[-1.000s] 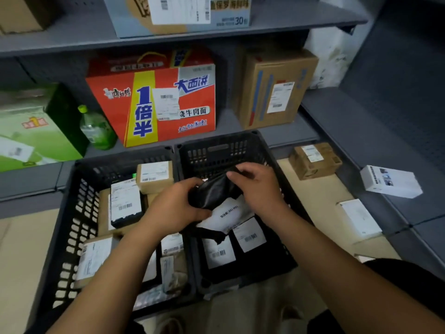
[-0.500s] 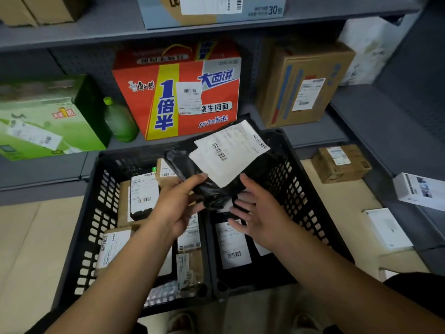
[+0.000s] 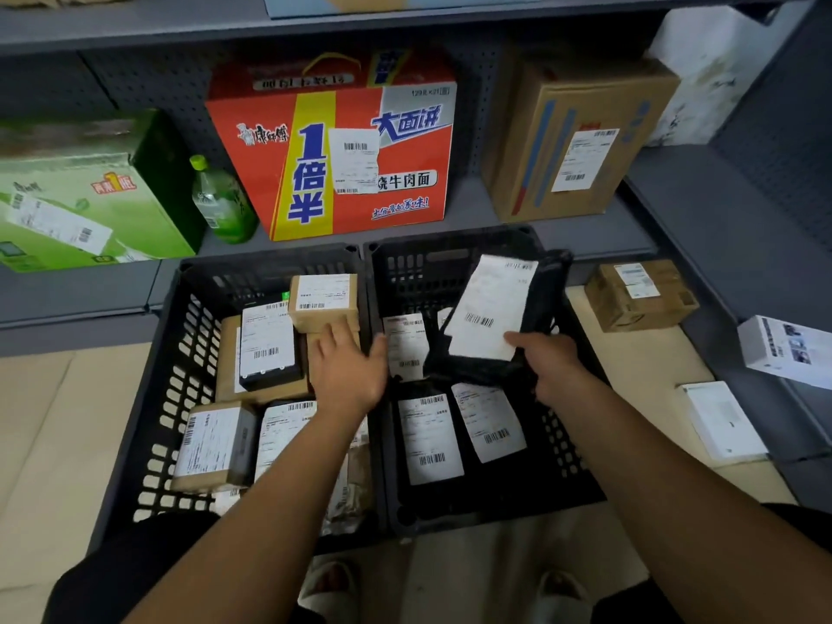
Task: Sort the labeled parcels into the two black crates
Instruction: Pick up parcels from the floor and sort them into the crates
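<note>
Two black crates stand side by side on the floor. The left crate (image 3: 148, 398) holds several labeled cardboard boxes and a black box. The right crate (image 3: 572, 448) holds several black mailer bags with white labels. My right hand (image 3: 551, 367) grips a black mailer bag (image 3: 538, 308) with a large white label, held tilted over the right crate's far right side. My left hand (image 3: 349, 369) hovers with spread fingers over the divide between the crates, just below a small cardboard box (image 3: 323, 301), and holds nothing.
Grey shelving behind carries a red noodle carton (image 3: 333, 146), a green carton (image 3: 81, 204), a green bottle (image 3: 220, 200) and a brown box (image 3: 576, 137). At right lie a small brown parcel (image 3: 641, 295), a white box (image 3: 785, 346) and a flat white parcel (image 3: 720, 421).
My left hand let go of the black mailer bag and moved left with fingers spread. My right hand took the bag and carried it right and lower over the right crate.
</note>
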Motion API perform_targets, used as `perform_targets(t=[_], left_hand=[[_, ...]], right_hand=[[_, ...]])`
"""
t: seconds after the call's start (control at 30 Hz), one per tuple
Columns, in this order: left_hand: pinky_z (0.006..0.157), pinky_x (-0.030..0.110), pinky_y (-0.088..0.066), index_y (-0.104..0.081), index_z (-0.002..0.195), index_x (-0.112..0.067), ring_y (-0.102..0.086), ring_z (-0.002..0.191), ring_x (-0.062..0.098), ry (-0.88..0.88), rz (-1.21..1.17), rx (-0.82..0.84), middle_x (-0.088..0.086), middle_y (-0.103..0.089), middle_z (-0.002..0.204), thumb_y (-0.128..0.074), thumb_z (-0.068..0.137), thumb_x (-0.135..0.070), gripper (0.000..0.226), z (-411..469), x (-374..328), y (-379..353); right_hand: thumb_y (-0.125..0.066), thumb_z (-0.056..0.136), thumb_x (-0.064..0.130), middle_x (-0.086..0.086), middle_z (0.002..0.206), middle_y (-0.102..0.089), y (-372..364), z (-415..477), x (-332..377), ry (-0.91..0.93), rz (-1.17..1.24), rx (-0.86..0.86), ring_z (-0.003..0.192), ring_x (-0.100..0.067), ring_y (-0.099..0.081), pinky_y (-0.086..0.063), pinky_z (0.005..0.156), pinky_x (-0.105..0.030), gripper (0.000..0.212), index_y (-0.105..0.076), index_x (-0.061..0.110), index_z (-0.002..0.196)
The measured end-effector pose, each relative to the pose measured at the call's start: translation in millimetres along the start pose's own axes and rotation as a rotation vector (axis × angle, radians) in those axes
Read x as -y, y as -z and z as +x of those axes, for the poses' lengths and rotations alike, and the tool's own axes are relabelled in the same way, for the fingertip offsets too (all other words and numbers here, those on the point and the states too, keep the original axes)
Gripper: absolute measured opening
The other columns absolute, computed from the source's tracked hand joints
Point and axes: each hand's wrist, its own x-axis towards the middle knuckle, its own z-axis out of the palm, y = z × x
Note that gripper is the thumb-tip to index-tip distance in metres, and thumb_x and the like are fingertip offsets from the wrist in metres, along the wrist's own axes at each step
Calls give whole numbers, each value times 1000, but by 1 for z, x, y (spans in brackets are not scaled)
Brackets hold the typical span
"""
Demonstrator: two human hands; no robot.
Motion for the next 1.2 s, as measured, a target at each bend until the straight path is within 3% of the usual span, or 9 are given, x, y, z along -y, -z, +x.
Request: perform_targets(t=[0.1, 0.2, 0.33, 0.57, 0.67, 0.8, 0.97, 1.07, 1.2], left_hand=[[122, 46, 7, 12, 158, -15, 15, 152, 35, -86, 311, 135, 14, 16, 165, -29, 100, -62, 85, -5, 7, -40], [123, 47, 11, 17, 157, -17, 27, 148, 32, -179, 494, 149, 10, 28, 162, -27, 97, -66, 89, -9, 16, -71], [120, 41, 16, 9, 159, -15, 27, 149, 26, -212, 469, 47, 9, 22, 164, -28, 98, -60, 85, -6, 21, -82], [122, 38, 8, -15, 160, -13, 7, 154, 23, -262, 435, -77, 11, -1, 167, -30, 91, -66, 87, -3, 26, -92], [122, 41, 4, -20, 159, -18, 7, 154, 23, -269, 449, -90, 11, 0, 167, -31, 92, -66, 83, 0, 28, -96], [122, 42, 7, -19, 159, -20, 15, 153, 23, -261, 472, -70, 11, 7, 167, -29, 93, -66, 81, 1, 28, -96], [123, 42, 5, -19, 159, -20, 16, 153, 21, -250, 454, -66, 10, 8, 167, -30, 93, -64, 80, -1, 26, -94], [124, 43, 0, -26, 157, -19, 9, 154, 22, -248, 433, -72, 10, 1, 168, -33, 92, -62, 79, -1, 26, -94], [125, 44, -3, -29, 156, -19, 7, 155, 23, -246, 433, -74, 11, -1, 168, -33, 91, -61, 78, -2, 27, -95]], right_hand=[[-87, 56, 18, -14, 114, -69, -4, 64, -33, -151, -130, 85, 98, -39, -68, -56, 81, -62, 74, -63, 12, 126], [-86, 66, 11, -17, 115, -69, -16, 83, -47, -168, -179, 115, 96, -38, -69, -58, 78, -60, 66, -62, 6, 127], [-79, 83, 9, -14, 106, -69, -40, 84, -32, -95, -216, 174, 89, -30, -68, -60, 72, -39, 37, -63, 4, 116], [-72, 89, 11, -12, 118, -71, -100, 136, -30, 32, -299, 297, 99, -26, -69, -57, 83, -36, 35, -66, 7, 123], [-68, 88, 3, -9, 134, -64, -117, 152, -45, 80, -464, 358, 114, -26, -63, -52, 99, -39, 53, -56, 13, 138], [-64, 92, 3, -8, 149, -47, -128, 160, -68, 176, -558, 278, 131, -28, -50, -45, 88, -28, 72, -32, 16, 155], [-73, 85, 9, -11, 153, -32, -140, 156, -77, 389, -792, 264, 131, -33, -47, -48, 98, -35, 94, -18, 34, 157], [-83, 79, 22, -9, 160, -14, -143, 157, -83, 384, -959, 421, 143, -34, -30, -38, 114, -41, 97, -26, 37, 156], [-77, 85, 20, -6, 166, 2, -145, 163, -94, 427, -1086, 364, 151, -34, -11, -23, 122, -44, 84, -32, 37, 154]])
